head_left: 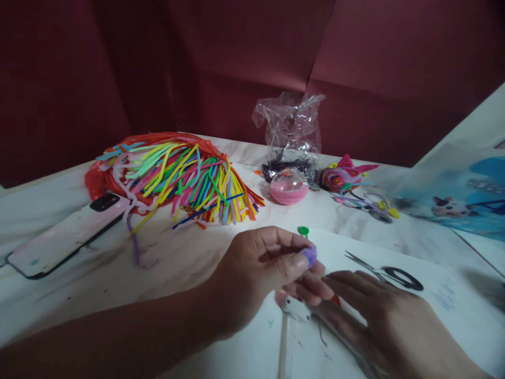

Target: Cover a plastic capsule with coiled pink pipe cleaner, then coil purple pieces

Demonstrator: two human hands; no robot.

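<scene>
My left hand point(260, 268) is closed, pinching a small purple fuzzy piece point(310, 256) between thumb and fingers. Whether it is a wound pipe cleaner or a pompom I cannot tell. My right hand point(379, 310) reaches in low from the right with its fingers stretched out, close to the left fingertips. A small red thing point(336, 300) shows between its thumb and fingers, mostly hidden. Below both hands lies a small white piece with dark dots point(295, 308), partly covered. Black-handled scissors point(398, 276) rest on the white paper point(437, 263) beyond my right hand.
A pile of coloured pipe cleaners point(197, 181) lies in red plastic at the back left, beside a phone point(67, 237). Farther back are a pink-based clear dome point(289, 187), a clear plastic bag point(294, 126), a pink fuzzy craft figure point(341, 176) and a blue printed bag point(465, 189).
</scene>
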